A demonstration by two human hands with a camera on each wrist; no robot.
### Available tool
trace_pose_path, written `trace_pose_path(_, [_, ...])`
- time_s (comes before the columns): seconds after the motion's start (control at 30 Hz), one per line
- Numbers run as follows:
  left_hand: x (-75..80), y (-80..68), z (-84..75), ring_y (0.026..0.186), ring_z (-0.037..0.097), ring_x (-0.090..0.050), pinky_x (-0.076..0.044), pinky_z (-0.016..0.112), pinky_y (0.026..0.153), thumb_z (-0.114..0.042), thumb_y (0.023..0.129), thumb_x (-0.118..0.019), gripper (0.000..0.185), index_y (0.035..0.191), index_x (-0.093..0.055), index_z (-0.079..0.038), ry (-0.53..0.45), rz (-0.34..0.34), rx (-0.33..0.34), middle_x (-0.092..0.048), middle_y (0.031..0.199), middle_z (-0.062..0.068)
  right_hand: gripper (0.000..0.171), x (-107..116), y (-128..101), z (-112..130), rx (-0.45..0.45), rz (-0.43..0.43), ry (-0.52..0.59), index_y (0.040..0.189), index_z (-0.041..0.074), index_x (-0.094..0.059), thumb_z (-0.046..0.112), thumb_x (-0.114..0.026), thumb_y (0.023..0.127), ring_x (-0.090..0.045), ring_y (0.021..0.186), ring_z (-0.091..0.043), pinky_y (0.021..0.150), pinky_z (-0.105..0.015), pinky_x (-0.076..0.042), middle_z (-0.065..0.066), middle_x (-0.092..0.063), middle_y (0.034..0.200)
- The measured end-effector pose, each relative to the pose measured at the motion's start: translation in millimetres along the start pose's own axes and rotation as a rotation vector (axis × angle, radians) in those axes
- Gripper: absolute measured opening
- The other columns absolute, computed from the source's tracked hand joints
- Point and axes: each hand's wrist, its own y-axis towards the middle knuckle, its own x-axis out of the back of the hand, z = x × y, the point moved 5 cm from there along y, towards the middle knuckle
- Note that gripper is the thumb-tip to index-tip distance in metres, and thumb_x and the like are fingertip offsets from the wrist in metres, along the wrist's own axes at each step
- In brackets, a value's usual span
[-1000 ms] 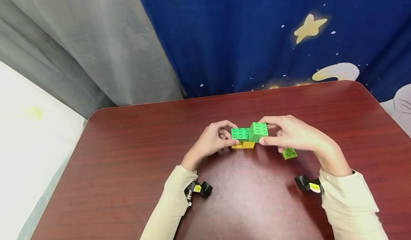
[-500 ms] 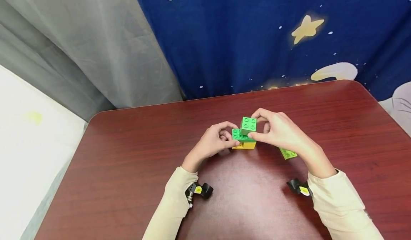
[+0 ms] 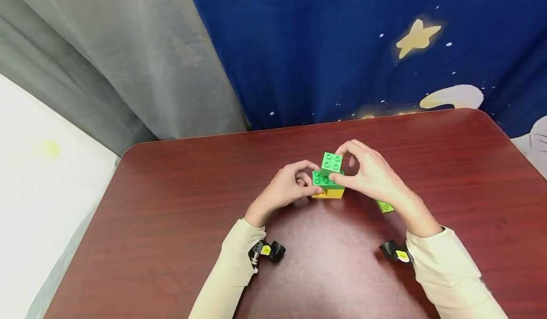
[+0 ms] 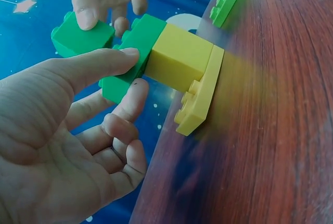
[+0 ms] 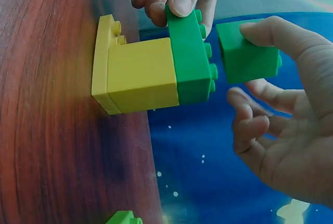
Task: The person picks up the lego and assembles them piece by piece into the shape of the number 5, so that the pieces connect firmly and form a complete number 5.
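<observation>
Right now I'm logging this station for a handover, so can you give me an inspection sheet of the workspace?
Surface: dark red wooden table, glossy, rounded corners.
Job's things: yellow plate flat on the table, yellow brick on it, green brick on top; small green block apart from the stack, a gap showing in the right wrist view.
Clutter: light green plate lying beside the right wrist.
Hands: left hand pinches the green brick; right hand pinches the small green block.
Cables: nothing seen; a black wrist camera sits on each cream sleeve.
Surroundings: blue star-printed curtain, grey curtain to the left.
</observation>
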Motion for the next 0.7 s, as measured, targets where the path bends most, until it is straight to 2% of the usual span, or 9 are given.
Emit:
trace_pose_path(0.13, [-0.3,0.7,-0.3,0.053,0.011,-0.047,-0.037,0.021,0.051,-0.01,0.076,-0.077,0.037,0.109,-0.059,-0.008,0.01,0.005,0.002,-0.06,0.066,0.002,0.036,0.9,-0.6,-1.8,0.009,-0.031,0.028,0.098,0.016,-0.054,0.022,-0.079,0.073,-0.049,0.065,-0.013,0.057,-0.03,-0.038,0.0,-0.055,0.073])
trace_pose_path(0.4, [-0.3,0.8,-2.3,0.054,0.012,-0.049,-0.038,0.022,0.051,-0.013,0.077,-0.077,0.039,0.111,-0.058,-0.008,0.008,0.018,0.019,-0.062,0.068,0.002,0.036,-3.8,0.4,1.8,0.074,-0.01,0.074,0.102,0.018,-0.053,0.018,-0.078,0.076,-0.048,0.056,-0.012,0.054,-0.026,-0.038,0.004,-0.064,0.084])
trace_pose_path(0.57, [-1.5,0.5,-0.1,0.053,0.012,-0.049,-0.037,0.022,0.05,-0.012,0.077,-0.076,0.041,0.113,-0.057,-0.007,-0.004,0.017,0.026,-0.061,0.067,0.003,0.037,-7.3,0.1,2.4,0.085,-0.013,0.035,0.102,0.019,-0.055,0.017,-0.079,0.073,-0.045,0.056,-0.012,0.051,-0.026,-0.037,0.002,-0.057,0.073])
trace_pose_path(0.7, [-2.3,0.7,0.8,0.053,0.011,-0.048,-0.037,0.021,0.05,-0.011,0.077,-0.076,0.042,0.114,-0.057,-0.006,-0.009,0.013,0.025,-0.061,0.066,0.002,0.038,-9.3,1.2,3.8,0.105,-0.014,0.023,0.101,0.017,-0.057,0.018,-0.08,0.072,-0.047,0.062,-0.014,0.051,-0.026,-0.039,0.0,-0.053,0.074])
